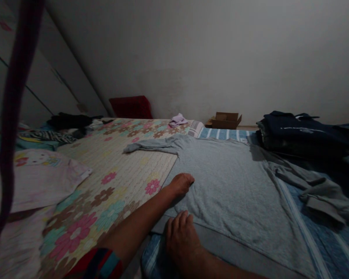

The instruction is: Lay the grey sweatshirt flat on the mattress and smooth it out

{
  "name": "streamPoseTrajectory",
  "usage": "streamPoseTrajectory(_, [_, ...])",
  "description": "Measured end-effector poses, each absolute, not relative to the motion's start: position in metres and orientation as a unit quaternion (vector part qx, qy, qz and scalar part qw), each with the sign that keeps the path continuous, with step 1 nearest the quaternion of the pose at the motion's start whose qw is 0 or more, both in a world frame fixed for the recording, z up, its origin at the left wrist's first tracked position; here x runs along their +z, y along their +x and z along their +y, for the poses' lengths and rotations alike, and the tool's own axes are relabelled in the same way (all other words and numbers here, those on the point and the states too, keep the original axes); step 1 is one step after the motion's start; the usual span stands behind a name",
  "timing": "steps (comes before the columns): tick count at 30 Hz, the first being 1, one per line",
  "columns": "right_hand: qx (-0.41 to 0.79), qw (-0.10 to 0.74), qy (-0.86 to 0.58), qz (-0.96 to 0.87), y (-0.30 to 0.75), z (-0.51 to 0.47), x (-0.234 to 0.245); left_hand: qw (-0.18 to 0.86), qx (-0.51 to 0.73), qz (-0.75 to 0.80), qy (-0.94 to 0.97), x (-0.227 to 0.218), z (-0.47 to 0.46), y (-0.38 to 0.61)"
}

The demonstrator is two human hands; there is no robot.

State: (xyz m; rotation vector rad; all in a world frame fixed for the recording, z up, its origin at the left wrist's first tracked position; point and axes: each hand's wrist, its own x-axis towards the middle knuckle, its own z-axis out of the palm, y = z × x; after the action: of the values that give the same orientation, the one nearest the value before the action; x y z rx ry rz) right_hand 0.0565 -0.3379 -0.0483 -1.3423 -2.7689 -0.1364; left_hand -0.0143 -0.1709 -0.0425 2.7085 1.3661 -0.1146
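Note:
A grey long-sleeved sweatshirt [227,186] is spread out on the bed with its hem toward me. One sleeve stretches to the left and the other lies bunched on the right. My left hand [182,185] rests on the lower left part of the shirt, fingers curled together on the fabric. Closer to me, my right hand [184,238] lies over the hem near its left corner, fingers extended over the cloth and thumb hidden.
A floral mat [110,197] and blue striped bedding [296,217] lie underneath. Folded dark clothes [302,131] are stacked at right. A pale printed garment [43,170], lilac cloth [178,120], cardboard box [225,120] and red item [130,107] stand around. A purple cord [13,116] hangs left.

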Motion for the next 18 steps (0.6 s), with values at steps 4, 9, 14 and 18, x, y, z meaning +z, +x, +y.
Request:
streamPoseTrajectory(4, [-0.037, 0.098, -0.431, -0.896, 0.062, -0.328, -0.05, 0.026, -0.05, 0.44, 0.896, -0.042, -0.175, -0.013])
streamPoseTrajectory(9, [0.042, 0.137, -0.434, -0.889, 0.072, -0.307, -0.043, 0.008, -0.067, 0.438, 0.896, -0.04, -0.178, -0.011])
streamPoseTrajectory(14, [0.123, 0.185, -0.437, -0.872, 0.085, -0.293, -0.037, 0.002, -0.093, 0.421, 0.903, -0.03, -0.176, -0.005])
streamPoseTrajectory(18, [0.213, 0.238, -0.411, -0.854, 0.095, -0.286, -0.047, -0.002, -0.108, 0.389, 0.915, -0.022, -0.176, -0.007])
